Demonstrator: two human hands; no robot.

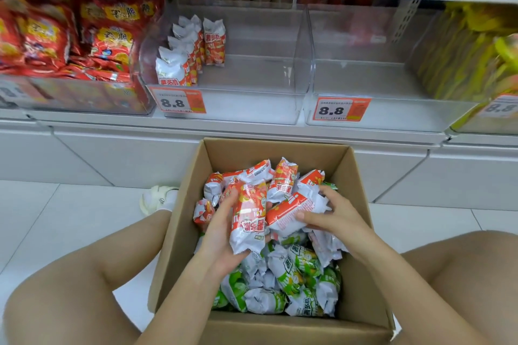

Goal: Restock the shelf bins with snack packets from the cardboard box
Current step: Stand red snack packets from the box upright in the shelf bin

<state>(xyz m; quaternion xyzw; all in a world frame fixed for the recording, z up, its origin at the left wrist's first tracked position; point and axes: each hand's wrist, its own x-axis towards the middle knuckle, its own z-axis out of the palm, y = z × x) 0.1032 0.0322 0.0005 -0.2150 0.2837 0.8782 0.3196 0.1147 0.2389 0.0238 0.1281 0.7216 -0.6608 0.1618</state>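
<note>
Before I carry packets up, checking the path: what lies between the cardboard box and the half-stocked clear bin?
Head view: only the white shelf ledge lies between cardboard box and clear bin.

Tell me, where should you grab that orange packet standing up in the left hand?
Best guess: around its puffy middle, coming from the side, as the left hand does now. The orange packet stands nearly upright, and its crimped ends are flat and thin, so they would probably slip. The right hand grips another orange packet across its middle too.
</note>
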